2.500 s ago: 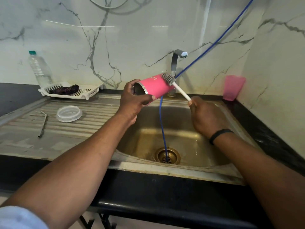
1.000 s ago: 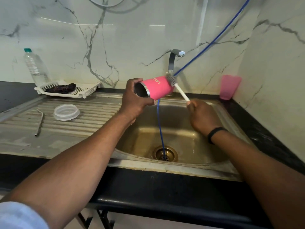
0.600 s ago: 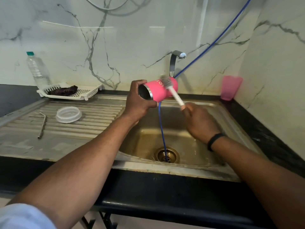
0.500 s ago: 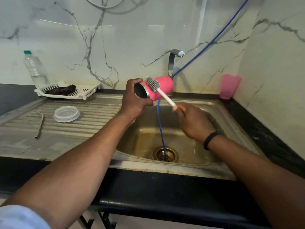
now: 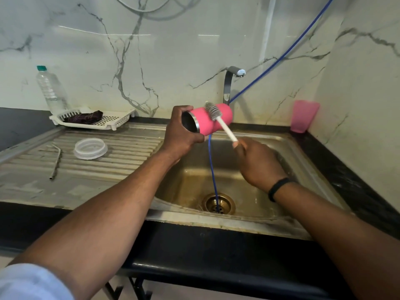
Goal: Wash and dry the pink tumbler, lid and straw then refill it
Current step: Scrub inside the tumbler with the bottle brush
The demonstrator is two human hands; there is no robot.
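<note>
Pink tumbler (image 5: 213, 118) held sideways above sink (image 5: 292, 146), brush (image 5: 213, 112) against its side; clear lid (image 5: 91, 148) and metal straw (image 5: 56, 162) lying on drainboard (image 5: 121, 161).

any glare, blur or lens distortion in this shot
Head view: streaks of glare on the marble wall; wide-angle bending curves the counter edge and stretches the forearms; the pink tumbler and brush are fairly sharp, no strong motion blur; soft, even lighting, faint shadows in the sink.
</note>
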